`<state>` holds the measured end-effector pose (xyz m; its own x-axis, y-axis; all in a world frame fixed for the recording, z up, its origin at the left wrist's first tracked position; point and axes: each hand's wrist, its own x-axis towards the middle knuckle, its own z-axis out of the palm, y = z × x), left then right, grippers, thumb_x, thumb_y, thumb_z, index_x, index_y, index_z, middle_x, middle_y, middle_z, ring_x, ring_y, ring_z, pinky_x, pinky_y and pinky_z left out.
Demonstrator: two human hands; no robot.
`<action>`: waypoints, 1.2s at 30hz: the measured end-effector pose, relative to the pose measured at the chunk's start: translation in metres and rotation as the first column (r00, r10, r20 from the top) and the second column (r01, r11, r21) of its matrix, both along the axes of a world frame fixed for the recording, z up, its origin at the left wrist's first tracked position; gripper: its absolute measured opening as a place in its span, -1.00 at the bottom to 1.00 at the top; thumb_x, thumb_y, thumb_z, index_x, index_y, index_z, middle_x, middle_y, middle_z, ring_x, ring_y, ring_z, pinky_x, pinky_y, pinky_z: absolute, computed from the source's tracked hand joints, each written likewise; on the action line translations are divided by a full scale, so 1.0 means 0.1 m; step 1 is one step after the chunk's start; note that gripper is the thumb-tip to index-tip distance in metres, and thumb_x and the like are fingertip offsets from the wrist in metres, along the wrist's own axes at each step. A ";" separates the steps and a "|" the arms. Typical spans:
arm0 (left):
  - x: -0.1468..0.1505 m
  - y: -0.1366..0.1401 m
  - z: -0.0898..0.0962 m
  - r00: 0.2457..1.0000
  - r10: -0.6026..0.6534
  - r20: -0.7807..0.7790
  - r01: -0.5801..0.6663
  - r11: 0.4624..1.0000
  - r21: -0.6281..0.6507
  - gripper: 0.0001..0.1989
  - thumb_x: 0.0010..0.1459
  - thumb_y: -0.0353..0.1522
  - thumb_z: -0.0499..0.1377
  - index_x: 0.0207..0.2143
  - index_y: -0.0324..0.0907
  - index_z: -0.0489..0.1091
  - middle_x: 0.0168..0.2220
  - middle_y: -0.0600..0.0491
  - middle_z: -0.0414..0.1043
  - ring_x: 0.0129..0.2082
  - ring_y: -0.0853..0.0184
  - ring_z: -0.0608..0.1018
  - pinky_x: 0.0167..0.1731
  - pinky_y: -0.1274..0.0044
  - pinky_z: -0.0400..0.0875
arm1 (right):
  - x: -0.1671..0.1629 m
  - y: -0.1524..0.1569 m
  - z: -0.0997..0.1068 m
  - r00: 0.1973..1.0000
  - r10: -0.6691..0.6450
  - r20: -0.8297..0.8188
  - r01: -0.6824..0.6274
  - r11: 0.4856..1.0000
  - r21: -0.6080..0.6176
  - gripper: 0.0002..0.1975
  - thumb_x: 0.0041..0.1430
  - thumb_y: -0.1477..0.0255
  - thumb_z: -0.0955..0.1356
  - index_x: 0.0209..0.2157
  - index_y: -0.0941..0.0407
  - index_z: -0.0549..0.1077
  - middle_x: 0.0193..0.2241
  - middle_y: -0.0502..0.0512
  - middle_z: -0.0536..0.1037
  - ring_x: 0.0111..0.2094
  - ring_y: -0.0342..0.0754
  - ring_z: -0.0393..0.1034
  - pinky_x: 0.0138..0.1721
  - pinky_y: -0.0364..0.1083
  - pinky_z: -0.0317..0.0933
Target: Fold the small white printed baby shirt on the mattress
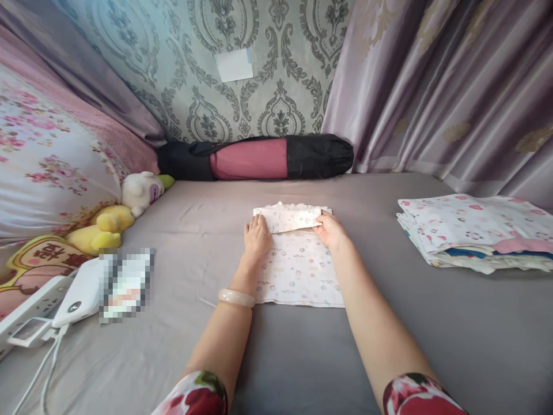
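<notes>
A white cloth (298, 274) with a small pastel print lies flat on the bed in front of me. Its far end is doubled over into a narrow band (294, 220), with a ruffled edge showing along the top. At the band's left end, my left hand (257, 236) closes on the cloth, its thumb side partly hidden. My right hand (329, 229) pinches the band's right end between thumb and fingers. A pale bangle (237, 298) circles my left wrist.
Folded printed fabrics (475, 230) are stacked at right. A black and pink rolled bag (250, 158) lies along the wall. Plush toys (142, 193) rest at left, near a white power bank (84, 291), a power strip (37, 305) and cables (49, 369). Curtains (397, 86) hang at right.
</notes>
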<state>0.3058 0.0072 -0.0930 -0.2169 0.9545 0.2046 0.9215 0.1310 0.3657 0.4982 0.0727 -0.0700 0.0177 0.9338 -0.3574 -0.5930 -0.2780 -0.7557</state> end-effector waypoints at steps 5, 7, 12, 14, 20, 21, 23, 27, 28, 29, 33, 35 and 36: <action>0.01 0.00 0.01 1.000 0.023 0.007 -0.023 1.000 0.008 -0.51 0.28 -0.44 -0.17 0.22 -0.27 0.20 0.28 -0.23 0.19 0.30 0.09 0.22 0.25 0.11 0.05 | 0.07 0.02 -0.03 0.988 -0.152 0.033 0.153 0.987 -0.040 -0.50 -0.18 0.84 0.19 -0.22 0.11 0.37 -0.45 -0.05 0.55 -0.32 -0.07 0.53 -0.24 -0.01 0.48; 0.02 0.00 0.01 1.000 0.024 0.001 -0.024 0.999 0.025 -0.51 0.28 -0.44 -0.17 0.22 -0.27 0.20 0.27 -0.24 0.19 0.30 0.09 0.22 0.26 0.08 0.01 | 0.09 0.04 -0.06 0.984 -0.177 0.032 0.178 0.984 0.000 -0.50 -0.13 0.81 0.22 -0.16 0.10 0.36 -0.41 -0.03 0.56 -0.31 -0.08 0.53 -0.24 -0.01 0.48; 0.10 0.00 0.05 0.999 -0.038 -0.012 0.039 0.996 0.078 -0.52 0.31 -0.41 -0.19 0.23 -0.27 0.18 0.28 -0.22 0.18 0.33 0.13 0.16 0.29 0.08 -0.11 | 0.11 0.07 -0.10 0.916 -0.206 0.345 0.161 0.975 0.155 -0.53 0.02 0.68 0.26 0.01 0.15 0.35 -0.08 0.18 0.53 -0.05 -0.03 0.46 0.01 0.01 0.36; 0.16 -0.01 0.08 0.995 -0.096 -0.016 0.097 0.991 0.097 -0.53 0.32 -0.40 -0.19 0.22 -0.25 0.18 0.29 -0.19 0.18 0.34 0.16 0.15 0.31 0.12 -0.11 | 0.08 0.02 -0.07 0.767 -0.236 0.597 0.087 0.960 0.268 -0.49 0.08 0.65 0.22 0.11 0.17 0.31 0.07 0.24 0.44 0.10 -0.02 0.35 0.15 0.03 0.22; 0.34 -0.01 0.06 0.965 -0.261 -0.037 0.263 0.962 0.070 -0.55 0.31 -0.40 -0.15 0.21 -0.22 0.18 0.30 -0.17 0.16 0.34 0.17 0.14 0.30 0.14 -0.11 | -0.22 -0.32 -0.03 0.141 -0.287 0.948 -0.641 0.703 0.308 -0.45 0.15 0.68 0.13 0.17 0.20 0.33 0.22 0.22 0.28 0.29 0.01 0.05 0.33 0.09 -0.21; 0.36 -0.02 0.05 0.962 -0.272 -0.035 0.273 0.961 0.040 -0.54 0.31 -0.41 -0.15 0.22 -0.23 0.18 0.30 -0.18 0.15 0.34 0.16 0.14 0.30 0.13 -0.10 | -0.27 -0.37 -0.04 0.068 -0.276 0.959 -0.701 0.671 0.243 -0.46 0.19 0.66 0.12 0.19 0.19 0.32 0.24 0.22 0.25 0.31 0.02 0.00 0.33 0.12 -0.26; 0.37 -0.02 0.05 0.959 -0.280 -0.033 0.280 0.960 -0.014 -0.54 0.30 -0.42 -0.15 0.22 -0.27 0.18 0.30 -0.19 0.15 0.34 0.14 0.14 0.30 0.14 -0.09 | -0.34 -0.44 -0.09 -0.048 -0.247 0.968 -0.752 0.646 0.128 -0.47 0.26 0.60 0.11 0.24 0.21 0.26 0.28 0.23 0.18 0.33 0.04 -0.07 0.33 0.15 -0.32; 0.34 0.00 0.04 0.959 -0.278 -0.050 0.276 0.960 -0.033 -0.54 0.31 -0.40 -0.14 0.21 -0.27 0.21 0.29 -0.17 0.17 0.33 0.14 0.17 0.30 0.19 -0.05 | -0.37 -0.44 -0.16 -0.165 -0.232 0.958 -0.737 0.675 0.037 -0.49 0.35 0.49 0.09 0.29 0.28 0.18 0.32 0.25 0.09 0.34 0.07 -0.12 0.33 0.12 -0.31; 0.33 0.00 0.04 0.962 -0.268 -0.053 0.267 0.963 -0.021 -0.55 0.32 -0.38 -0.14 0.20 -0.25 0.22 0.29 -0.16 0.18 0.32 0.15 0.18 0.30 0.20 -0.04 | -0.36 -0.43 -0.17 -0.179 -0.235 0.955 -0.722 0.691 0.035 -0.49 0.36 0.46 0.09 0.29 0.28 0.18 0.32 0.24 0.08 0.34 0.08 -0.12 0.33 0.10 -0.30; 0.32 0.01 0.03 0.966 -0.254 -0.055 0.254 0.967 -0.007 -0.56 0.32 -0.36 -0.13 0.20 -0.23 0.23 0.29 -0.16 0.19 0.32 0.15 0.18 0.29 0.20 -0.03 | -0.35 -0.41 -0.18 -0.189 -0.238 0.953 -0.704 0.709 0.037 -0.49 0.38 0.43 0.09 0.29 0.28 0.18 0.32 0.23 0.08 0.34 0.08 -0.13 0.33 0.09 -0.30; 0.28 0.04 0.01 0.984 -0.165 -0.066 0.166 0.986 0.009 -0.54 0.34 -0.27 -0.12 0.20 -0.22 0.23 0.29 -0.17 0.18 0.33 0.10 0.16 0.28 0.17 -0.02 | -0.29 -0.36 -0.21 -0.226 -0.229 0.947 -0.629 0.777 0.038 -0.48 0.38 0.38 0.08 0.30 0.27 0.17 0.32 0.24 0.08 0.34 0.10 -0.14 0.33 0.12 -0.34; 0.25 0.05 0.01 0.990 -0.113 -0.083 0.113 0.994 0.001 -0.51 0.34 -0.24 -0.13 0.22 -0.23 0.22 0.30 -0.19 0.15 0.33 0.08 0.15 0.28 0.17 -0.01 | -0.25 -0.33 -0.22 -0.243 -0.212 0.947 -0.587 0.809 0.031 -0.47 0.38 0.38 0.08 0.30 0.28 0.16 0.32 0.25 0.08 0.34 0.10 -0.14 0.33 0.14 -0.35; 0.24 0.05 0.02 0.992 -0.093 -0.090 0.092 0.996 -0.006 -0.50 0.34 -0.23 -0.14 0.23 -0.24 0.22 0.31 -0.20 0.13 0.33 0.07 0.15 0.28 0.17 -0.01 | -0.22 -0.31 -0.22 -0.245 -0.203 0.948 -0.566 0.824 0.030 -0.47 0.38 0.38 0.07 0.30 0.28 0.16 0.32 0.25 0.07 0.35 0.10 -0.15 0.32 0.14 -0.35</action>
<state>0.3294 0.0125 -0.0913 -0.1085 0.9700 0.2176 0.9588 0.0443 0.2807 0.4758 0.0415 -0.0921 -0.2516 0.9548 0.1581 0.8974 0.2913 -0.3314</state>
